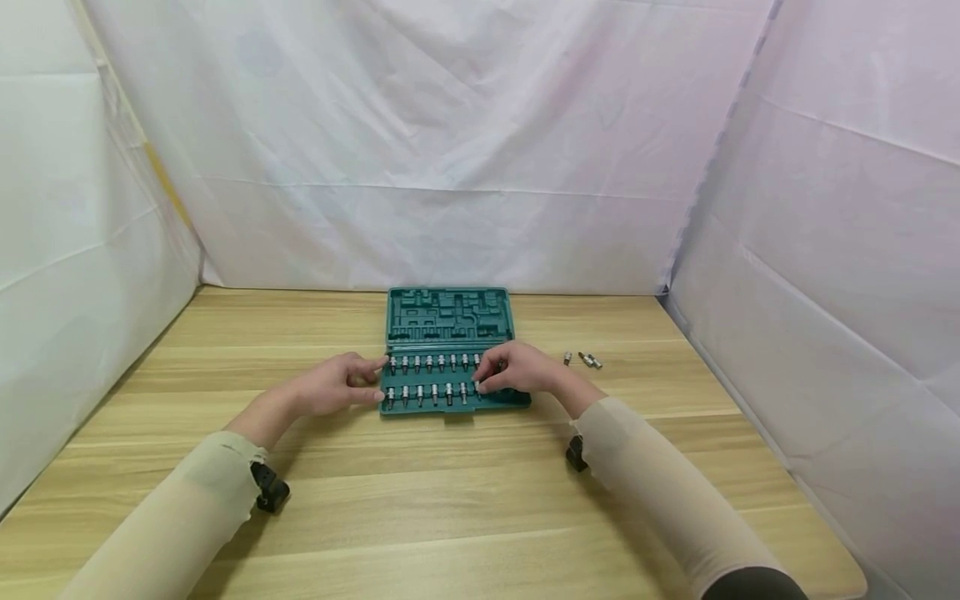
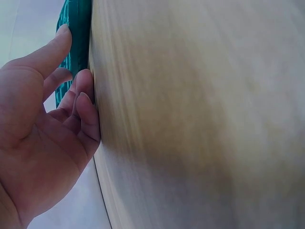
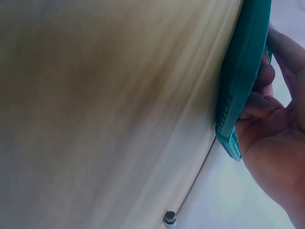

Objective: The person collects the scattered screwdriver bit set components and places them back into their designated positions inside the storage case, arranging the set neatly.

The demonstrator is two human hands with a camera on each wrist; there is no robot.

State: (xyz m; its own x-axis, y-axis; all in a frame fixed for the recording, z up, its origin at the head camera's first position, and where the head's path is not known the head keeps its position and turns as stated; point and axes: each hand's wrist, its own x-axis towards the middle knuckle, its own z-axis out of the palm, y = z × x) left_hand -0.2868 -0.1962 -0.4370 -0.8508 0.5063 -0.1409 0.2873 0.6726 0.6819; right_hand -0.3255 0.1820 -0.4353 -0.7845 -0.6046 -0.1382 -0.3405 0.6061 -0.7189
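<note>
An unfolded green socket case (image 1: pixel 427 377) lies on the table with two rows of silver bit sockets in its near half. My left hand (image 1: pixel 333 385) is at the case's left edge, thumb by the near corner and index finger by the upper row. In the left wrist view its thumb (image 2: pixel 61 45) rests along the green side. Over the right part of the case, my right hand (image 1: pixel 517 368) pinches a bit socket (image 1: pixel 477 388) in the lower row between thumb and fingers. That hand hides the sockets and slots beneath it. In the right wrist view the case edge covers its fingertips.
Several loose bit sockets (image 1: pixel 591 360) lie on the wooden table (image 1: pixel 450 500) to the right of the case, one (image 1: pixel 567 357) apart from the others. The case's moulded lid (image 1: pixel 450 313) lies back toward the white curtain (image 1: pixel 435 167). White sheets also hang at both sides.
</note>
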